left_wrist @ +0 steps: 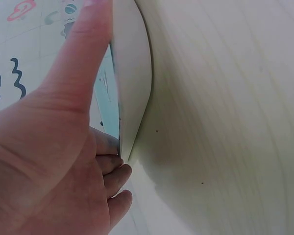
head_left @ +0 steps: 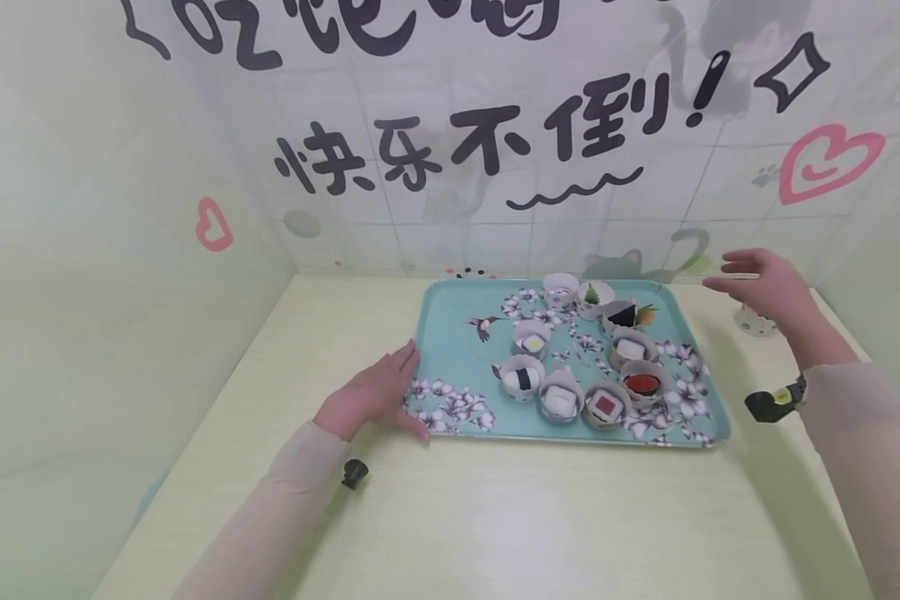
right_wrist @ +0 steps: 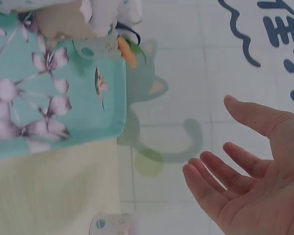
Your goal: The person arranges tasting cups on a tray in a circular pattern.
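Observation:
A turquoise tray (head_left: pixel 450 333) with printed flowers lies on the table. My left hand (head_left: pixel 378 390) rests against its near left corner, fingers along the left edge, thumb by the front edge. In the left wrist view the straight thumb of this hand (left_wrist: pixel 44 147) lies against the tray's pale outer side (left_wrist: pixel 132 73). Beyond the tray's right edge, my right hand (head_left: pixel 772 287) is raised with loosely bent fingers, holding nothing. Close below it stands a patterned paper cup (head_left: pixel 756 323), partly hidden by the hand and wrist in the head view.
Several paper cups with small sushi-like pieces stand on the tray in a rough ring, among them a red-topped piece (head_left: pixel 642 384) and a black-banded white one (head_left: pixel 523 379). A printed wall sheet (head_left: pixel 450 242) rises behind the pale table (head_left: pixel 495 517).

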### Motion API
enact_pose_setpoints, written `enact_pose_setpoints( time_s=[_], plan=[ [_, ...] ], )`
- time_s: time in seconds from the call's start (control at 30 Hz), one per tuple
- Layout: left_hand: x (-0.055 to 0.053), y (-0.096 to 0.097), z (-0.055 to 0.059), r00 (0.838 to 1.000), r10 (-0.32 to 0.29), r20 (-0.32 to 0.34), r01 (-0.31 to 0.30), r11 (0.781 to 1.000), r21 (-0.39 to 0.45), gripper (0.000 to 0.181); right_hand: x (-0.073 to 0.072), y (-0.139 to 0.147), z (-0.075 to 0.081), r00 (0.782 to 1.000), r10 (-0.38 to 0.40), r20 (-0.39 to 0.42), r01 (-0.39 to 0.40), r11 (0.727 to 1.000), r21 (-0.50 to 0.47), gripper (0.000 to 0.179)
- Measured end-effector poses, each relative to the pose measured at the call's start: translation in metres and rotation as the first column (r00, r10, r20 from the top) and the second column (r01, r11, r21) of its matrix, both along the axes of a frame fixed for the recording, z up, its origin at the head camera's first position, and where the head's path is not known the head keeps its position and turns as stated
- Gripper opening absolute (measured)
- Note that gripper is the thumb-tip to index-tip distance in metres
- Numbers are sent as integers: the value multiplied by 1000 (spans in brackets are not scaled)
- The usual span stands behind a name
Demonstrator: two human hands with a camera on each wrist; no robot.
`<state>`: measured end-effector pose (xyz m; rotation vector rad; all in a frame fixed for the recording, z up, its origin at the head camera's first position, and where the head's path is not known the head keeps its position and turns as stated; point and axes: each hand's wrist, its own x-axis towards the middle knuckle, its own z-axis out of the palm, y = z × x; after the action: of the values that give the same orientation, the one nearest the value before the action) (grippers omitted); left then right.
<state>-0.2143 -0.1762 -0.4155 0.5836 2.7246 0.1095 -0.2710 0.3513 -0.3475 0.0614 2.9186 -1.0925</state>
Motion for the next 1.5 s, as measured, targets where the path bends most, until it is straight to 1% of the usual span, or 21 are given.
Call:
enact_pose_setpoints(
  time_s=[0.13,0.27,0.5,0.63,0.73,0.9,1.1,1.27,1.37,1.5],
  plan=[
    [0,-1,0,1000,14,8,-14,1000,1,143,1,12,-2,997,-79,-6,78,996,-40,89],
    [0,-2,1,1000,21,16,-21,1000,-2,143,4,19,-3,989,-151,-3,150,987,-65,91],
    [0,-3,2,1000,20,18,-20,1000,-12,143,7,29,-8,966,-259,25,260,959,-113,94],
    [-1,-4,1,1000,8,1,-8,1000,-12,143,6,37,-14,949,-311,50,315,939,-136,97],
    [-2,-5,0,1000,-4,-8,4,1000,-10,143,5,43,-21,939,-336,69,343,929,-140,98],
    [-3,-5,1,1000,1,-3,-1,1000,-20,143,2,51,-32,931,-350,101,361,925,-119,99],
    [-2,-4,2,1000,-11,-2,11,999,-30,141,2,60,-44,942,-313,125,326,939,-108,104],
    [-2,-3,2,1000,-20,6,20,999,-42,141,4,67,-54,942,-298,156,319,939,-127,108],
    [0,-3,1,1000,-18,7,18,999,-32,141,1,69,-60,940,-298,167,319,941,-114,107],
    [1,-3,2,1000,-19,0,19,999,-26,140,-2,69,-65,942,-299,155,313,946,-77,101]
  ],
)
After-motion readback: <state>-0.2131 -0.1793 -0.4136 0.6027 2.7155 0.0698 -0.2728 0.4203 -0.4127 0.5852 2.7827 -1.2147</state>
